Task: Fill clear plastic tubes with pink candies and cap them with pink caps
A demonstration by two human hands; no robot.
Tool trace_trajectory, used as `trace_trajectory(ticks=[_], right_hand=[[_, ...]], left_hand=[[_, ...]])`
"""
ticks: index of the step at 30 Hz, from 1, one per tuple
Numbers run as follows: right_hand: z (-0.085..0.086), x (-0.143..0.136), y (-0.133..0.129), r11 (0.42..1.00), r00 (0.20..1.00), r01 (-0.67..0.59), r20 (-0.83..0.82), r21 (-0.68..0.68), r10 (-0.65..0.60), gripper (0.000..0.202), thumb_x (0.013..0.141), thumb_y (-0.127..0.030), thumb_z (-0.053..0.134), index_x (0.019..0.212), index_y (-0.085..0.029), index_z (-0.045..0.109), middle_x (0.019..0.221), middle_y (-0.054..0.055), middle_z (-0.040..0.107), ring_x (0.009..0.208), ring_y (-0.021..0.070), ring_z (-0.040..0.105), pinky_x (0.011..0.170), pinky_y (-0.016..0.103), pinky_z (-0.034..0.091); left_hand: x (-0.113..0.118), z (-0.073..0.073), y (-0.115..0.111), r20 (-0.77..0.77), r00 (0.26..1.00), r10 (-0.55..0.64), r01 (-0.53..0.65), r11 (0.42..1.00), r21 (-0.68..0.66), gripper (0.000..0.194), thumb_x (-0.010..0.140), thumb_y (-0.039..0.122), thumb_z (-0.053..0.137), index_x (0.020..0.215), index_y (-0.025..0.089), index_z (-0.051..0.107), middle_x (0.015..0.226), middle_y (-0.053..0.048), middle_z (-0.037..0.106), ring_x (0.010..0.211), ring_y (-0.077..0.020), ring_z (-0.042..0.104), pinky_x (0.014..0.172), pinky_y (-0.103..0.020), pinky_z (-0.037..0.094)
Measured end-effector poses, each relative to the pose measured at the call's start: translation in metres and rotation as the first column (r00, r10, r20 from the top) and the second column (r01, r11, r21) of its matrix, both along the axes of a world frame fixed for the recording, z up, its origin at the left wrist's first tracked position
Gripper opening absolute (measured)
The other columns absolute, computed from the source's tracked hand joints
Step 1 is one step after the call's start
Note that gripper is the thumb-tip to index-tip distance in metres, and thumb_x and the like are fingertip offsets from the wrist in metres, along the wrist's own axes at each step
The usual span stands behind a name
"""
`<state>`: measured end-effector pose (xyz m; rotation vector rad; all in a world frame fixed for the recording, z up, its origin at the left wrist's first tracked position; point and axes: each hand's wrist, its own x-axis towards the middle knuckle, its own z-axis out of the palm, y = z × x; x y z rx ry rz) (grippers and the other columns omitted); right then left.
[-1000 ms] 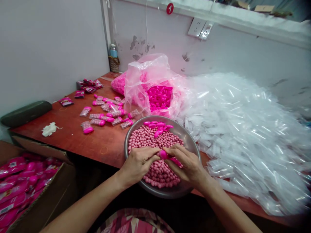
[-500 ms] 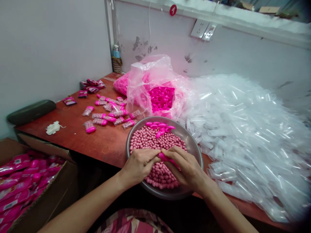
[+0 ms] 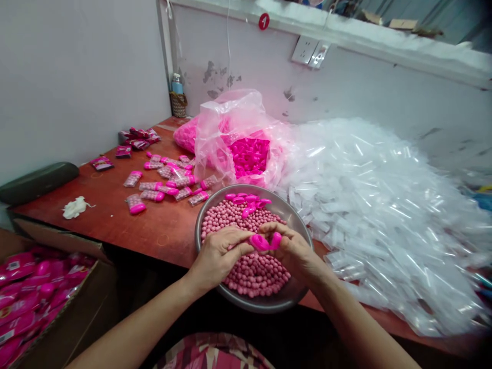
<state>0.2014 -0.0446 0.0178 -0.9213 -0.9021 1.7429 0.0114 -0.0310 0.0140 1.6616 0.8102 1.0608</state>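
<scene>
**Pink cap held above a basin of beads**

The cap is glossy bright pink plastic, with a rounded, hollow-looking body at one side and a narrower end standing up at the other. It is between the two hands, over the middle of the basin. The left hand pinches the rounded body between thumb and fingers. The right hand curls partly open at the narrow end, touching it; how firmly it grips cannot be told.

The round grey basin holds dusky-pink beads, with several loose pink pieces lying on them near the far rim. Behind it, an open translucent bag is full of similar pink pieces. Clear containers with pink ends, holding beads, lie scattered to the left. At lower left, a cardboard box contains shiny pink packets. Clear plastic sleeves are heaped at right.
</scene>
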Motion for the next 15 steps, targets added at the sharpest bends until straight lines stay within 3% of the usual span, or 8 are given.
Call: trace_trajectory(ticks=[3,5,15], right_hand=[[0.003,-0.007,0.003,0.972,0.978,-0.206,-0.032,-0.109,0.204,0.035,0.07,-0.036,0.07,0.098,-0.016,0.064,0.096,0.008,0.066,0.086,0.0177,0.062,0.077,0.033,0.05],[0.003,-0.01,0.003,0.953,0.964,-0.263,-0.077,-0.153,0.253,0.03,0.074,-0.034,0.066,0.096,-0.014,0.065,0.094,0.008,0.067,0.087,0.0184,0.062,0.082,0.037,0.048],[0.001,-0.028,0.003,0.97,0.985,-0.144,-0.121,-0.195,0.122,0.02,0.067,-0.025,0.066,0.082,-0.011,0.068,0.079,0.008,0.068,0.081,0.021,0.064,0.079,0.039,0.051]], left_hand=[[-0.001,-0.003,-0.001,-0.048,0.998,0.034,-0.031,0.997,0.071,0.023,0.081,0.021,0.059,0.101,0.025,0.069,0.102,-0.004,0.067,0.104,-0.0184,0.055,0.093,-0.029,0.041],[-0.001,-0.004,0.0,-0.05,0.998,0.038,-0.034,0.997,0.075,0.023,0.082,0.021,0.059,0.101,0.025,0.069,0.103,-0.003,0.067,0.106,-0.0174,0.055,0.094,-0.027,0.041],[0.0,-0.001,-0.001,-0.013,1.0,-0.012,0.012,1.0,-0.02,0.025,0.083,0.017,0.055,0.106,0.021,0.067,0.1,-0.004,0.069,0.091,-0.0163,0.063,0.084,-0.026,0.047]])
